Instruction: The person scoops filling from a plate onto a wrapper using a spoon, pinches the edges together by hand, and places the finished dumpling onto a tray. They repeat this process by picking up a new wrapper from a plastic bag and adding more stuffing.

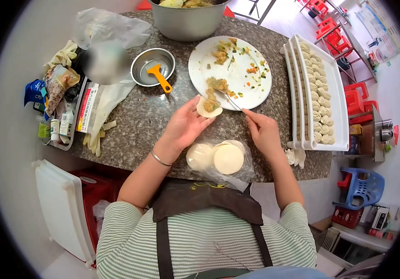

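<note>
A round dough wrapper [203,108] with a lump of filling [210,103] on it rests in my left hand [184,124], held by the fingers at the plate's lower left edge. My right hand [263,131] grips the handle of a metal spoon [229,99], whose tip is in the filling at the lower part of the white plate [258,95]. More filling with green and orange bits is scattered over the plate. Below my hands, a stack of round wrappers [229,159] lies on a clear plastic bag [244,174] near the counter's front edge.
Stacked white trays [342,135] with rows of pleated dumplings [321,100] stand at the right. A large metal pot [188,22] is behind the plate. Left of it are a steel bowl [139,72] with an orange-handled tool [159,78], plastic bags [111,28], a box [88,108] and bottles [55,130].
</note>
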The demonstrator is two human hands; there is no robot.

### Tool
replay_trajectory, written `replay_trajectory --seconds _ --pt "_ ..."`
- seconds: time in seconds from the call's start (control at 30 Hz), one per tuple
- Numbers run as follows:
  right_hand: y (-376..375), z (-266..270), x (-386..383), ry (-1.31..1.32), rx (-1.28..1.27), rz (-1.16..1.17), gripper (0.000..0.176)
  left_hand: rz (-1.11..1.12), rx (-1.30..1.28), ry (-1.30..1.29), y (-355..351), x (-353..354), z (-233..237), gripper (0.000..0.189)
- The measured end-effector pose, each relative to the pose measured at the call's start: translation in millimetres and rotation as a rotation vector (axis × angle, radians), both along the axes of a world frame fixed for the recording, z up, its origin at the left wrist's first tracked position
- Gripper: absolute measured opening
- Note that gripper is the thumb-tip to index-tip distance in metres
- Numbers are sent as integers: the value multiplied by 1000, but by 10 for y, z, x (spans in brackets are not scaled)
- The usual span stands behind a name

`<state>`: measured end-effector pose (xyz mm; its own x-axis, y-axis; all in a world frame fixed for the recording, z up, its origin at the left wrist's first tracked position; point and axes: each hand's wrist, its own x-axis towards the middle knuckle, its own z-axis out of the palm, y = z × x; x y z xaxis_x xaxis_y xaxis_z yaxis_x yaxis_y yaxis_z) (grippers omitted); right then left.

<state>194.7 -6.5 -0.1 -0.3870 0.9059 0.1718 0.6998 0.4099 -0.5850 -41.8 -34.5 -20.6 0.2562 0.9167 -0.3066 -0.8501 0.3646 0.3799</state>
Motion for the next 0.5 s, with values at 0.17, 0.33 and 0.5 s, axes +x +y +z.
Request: replay_trajectory --seconds 0.17,0.33,0.5 --pt "-25 -7 -52 33 18 12 26 11 15 -7 5 -5 4 42" --pt "-179 -10 50 79 32 129 28 -14 68 -5 39 -83 -85 43" --pt "-189 29 12 45 -29 70 30 -16 -24 72 -5 -36 -28 38"
